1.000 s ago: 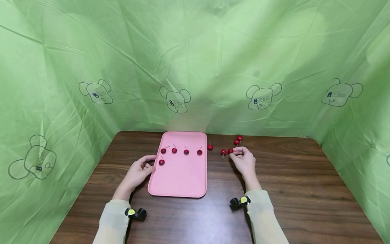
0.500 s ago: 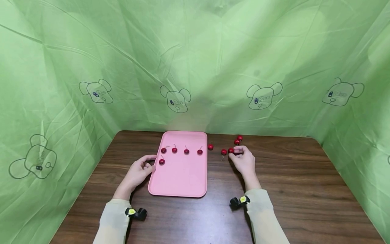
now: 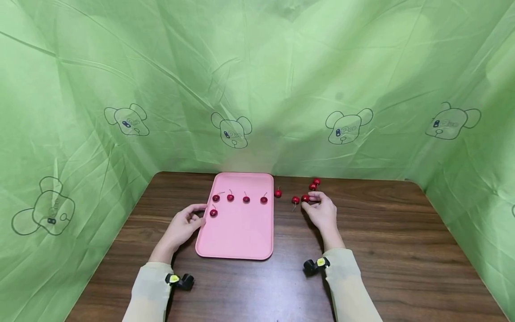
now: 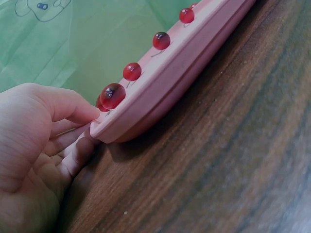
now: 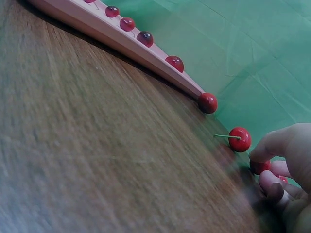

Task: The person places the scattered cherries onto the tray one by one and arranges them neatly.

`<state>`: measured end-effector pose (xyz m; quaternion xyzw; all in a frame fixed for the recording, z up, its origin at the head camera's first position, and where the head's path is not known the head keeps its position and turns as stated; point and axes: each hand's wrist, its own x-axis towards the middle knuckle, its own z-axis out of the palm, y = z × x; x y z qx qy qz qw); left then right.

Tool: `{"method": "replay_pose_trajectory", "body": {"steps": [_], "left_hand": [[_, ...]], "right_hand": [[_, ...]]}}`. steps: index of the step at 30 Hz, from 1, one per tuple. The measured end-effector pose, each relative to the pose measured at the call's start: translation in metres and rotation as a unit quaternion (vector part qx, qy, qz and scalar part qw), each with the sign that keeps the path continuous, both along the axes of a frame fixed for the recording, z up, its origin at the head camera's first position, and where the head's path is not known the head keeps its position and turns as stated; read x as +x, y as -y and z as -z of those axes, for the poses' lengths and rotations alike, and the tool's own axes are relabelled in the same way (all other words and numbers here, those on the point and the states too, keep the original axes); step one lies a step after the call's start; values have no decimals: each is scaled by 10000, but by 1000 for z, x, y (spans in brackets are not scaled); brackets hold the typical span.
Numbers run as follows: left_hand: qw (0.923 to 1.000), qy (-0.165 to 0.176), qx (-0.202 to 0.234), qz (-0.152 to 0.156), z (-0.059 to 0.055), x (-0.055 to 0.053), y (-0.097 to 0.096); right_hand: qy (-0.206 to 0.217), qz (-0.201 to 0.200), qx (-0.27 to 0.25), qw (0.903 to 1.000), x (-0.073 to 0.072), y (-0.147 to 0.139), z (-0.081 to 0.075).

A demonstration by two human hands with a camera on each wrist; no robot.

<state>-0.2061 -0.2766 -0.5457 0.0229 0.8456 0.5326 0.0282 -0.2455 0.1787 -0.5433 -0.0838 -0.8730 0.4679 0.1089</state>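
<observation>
Beyond the wood-grain table, at twelve o'clock, hangs creased green cloth. Five stemmed cherries lie on a pink tray, its nine-o'clock rim pinched by the left hand; off its three o'clock, the right hand pinches a glossy red cherry. The cloth's cartoon heads bear unreadably blurred lettering.

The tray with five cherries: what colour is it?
The tray is pink, best seen in the head view.

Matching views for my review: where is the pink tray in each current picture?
Head: pink tray below centre, slightly left.
Left wrist: slants from centre-left up to top right.
Right wrist: slants down from the upper left.
Shared landmark: red cherries on it.
</observation>
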Motion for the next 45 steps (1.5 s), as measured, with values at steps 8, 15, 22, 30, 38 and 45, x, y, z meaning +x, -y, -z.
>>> {"method": "replay_pose_trajectory", "body": {"steps": [8, 15, 22, 30, 38, 45], "left_hand": [[10000, 75, -5, 22, 0, 1, 2], [10000, -2, -75, 11, 0, 1, 1], [9999, -41, -148, -31, 1, 1, 3], [9999, -71, -127, 18, -2, 2, 1], [9999, -73, -65, 34, -1, 2, 0], [9998, -8, -197, -42, -2, 0, -2]], "right_hand": [[-7, -31, 12, 10000, -2, -1, 3], [-28, -24, -27, 10000, -1, 0, 3], [-45, -63, -93, 9999, -3, 1, 4], [-43, -39, 8, 10000, -4, -1, 6], [-59, 44, 20, 10000, -3, -1, 5], [-131, 43, 70, 9999, -3, -1, 5]]}}
